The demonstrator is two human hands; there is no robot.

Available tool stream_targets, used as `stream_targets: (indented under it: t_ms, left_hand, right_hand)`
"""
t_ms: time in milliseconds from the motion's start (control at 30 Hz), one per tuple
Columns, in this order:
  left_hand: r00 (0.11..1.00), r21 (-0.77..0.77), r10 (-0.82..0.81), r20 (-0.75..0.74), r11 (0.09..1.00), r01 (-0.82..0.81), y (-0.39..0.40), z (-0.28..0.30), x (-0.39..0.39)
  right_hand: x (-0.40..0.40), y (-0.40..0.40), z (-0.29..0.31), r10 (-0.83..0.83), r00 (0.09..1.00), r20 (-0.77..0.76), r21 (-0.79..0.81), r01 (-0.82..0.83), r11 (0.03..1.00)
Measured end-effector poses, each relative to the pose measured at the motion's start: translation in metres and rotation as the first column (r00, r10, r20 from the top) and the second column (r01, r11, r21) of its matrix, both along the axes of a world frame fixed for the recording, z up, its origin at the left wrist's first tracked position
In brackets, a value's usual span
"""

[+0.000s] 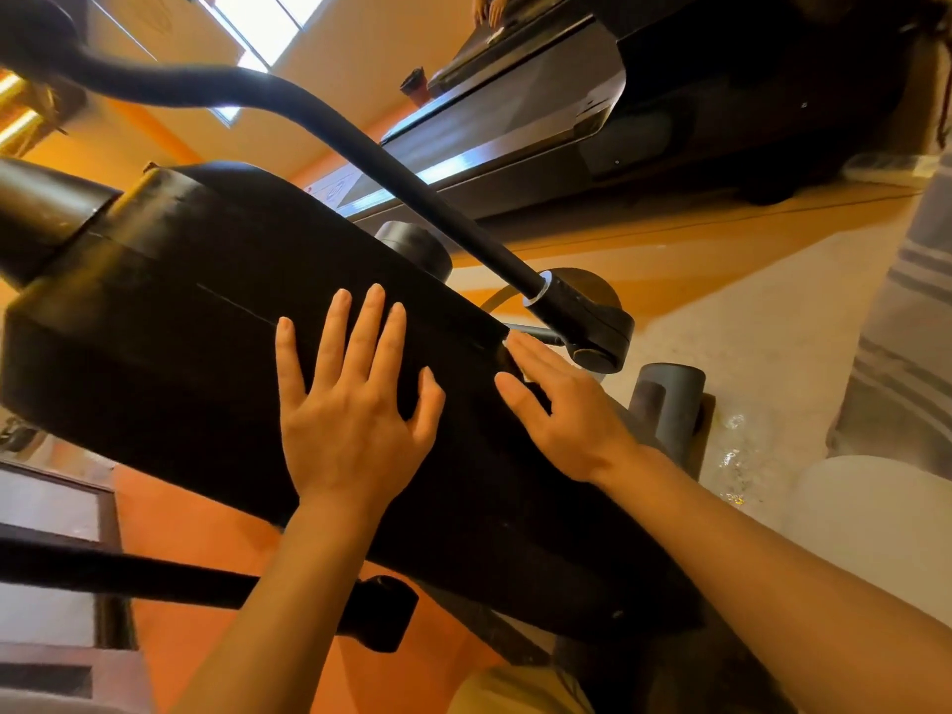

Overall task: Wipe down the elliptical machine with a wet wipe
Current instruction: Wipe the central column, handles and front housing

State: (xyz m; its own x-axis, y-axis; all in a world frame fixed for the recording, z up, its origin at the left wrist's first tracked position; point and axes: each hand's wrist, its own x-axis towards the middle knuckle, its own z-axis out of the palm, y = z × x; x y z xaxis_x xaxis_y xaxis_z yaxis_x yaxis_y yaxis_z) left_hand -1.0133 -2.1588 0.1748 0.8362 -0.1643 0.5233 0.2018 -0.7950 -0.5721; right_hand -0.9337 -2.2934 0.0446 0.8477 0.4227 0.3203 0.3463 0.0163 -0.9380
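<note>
Orange floor (170,507) runs under the machine and gives way to a pale, speckled concrete patch (747,322) out past my right fingertips. Both my hands lie on the elliptical machine's black housing (180,311), a long, dark shell that slants across the view. My left hand (350,409) is laid flat on its side panel, fingers straight and spread, thumb out toward the right hand, gripping nothing. My right hand (561,409) rests at the housing's upper edge, fingers straight and close together, pointing along that edge; its fingertips reach the corner where the shell ends. I cannot see a wet wipe under either palm, and cannot tell whether one is hidden beneath them.

Just beyond the right fingertips, a black swing arm (391,162) comes down to a pivot joint (592,327) with a pale ring, close to the housing's corner, so room is tight there. Ahead of the left fingers the panel is open, marked only by a thin seam line. Below my left forearm a black crossbar (154,574) passes under the housing.

Farther off, past both sets of fingers, a treadmill (515,105) stands along the wall with a dark cup (414,85) at its near end. A grey cylinder (669,409) stands to the right of my right wrist. A bright window (257,23) shows high in the background.
</note>
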Motion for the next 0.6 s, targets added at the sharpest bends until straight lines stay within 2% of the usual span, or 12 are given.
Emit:
stream_targets:
  t_ms: [100,200,467,600]
  left_hand:
    - [1.000,0.003,-0.002,0.004,1.000,0.002,0.000,0.000,0.000]
    - [1.000,0.000,-0.009,0.008,1.000,0.009,0.001,0.000,-0.001]
    - [0.999,-0.012,-0.033,0.024,0.999,0.034,0.002,-0.001,0.000]
    - [0.998,-0.018,-0.052,0.036,0.998,0.053,0.005,-0.004,-0.001]
  right_hand:
    - [-0.005,-0.003,-0.015,0.058,0.990,0.132,0.136,-0.076,0.988]
    - [-0.013,-0.012,-0.036,0.052,0.967,0.248,0.187,-0.100,0.977]
    - [0.015,-0.016,-0.033,0.082,0.918,0.387,0.128,-0.142,0.982]
    - [0.027,-0.023,-0.031,0.106,0.926,0.361,0.121,-0.159,0.980]
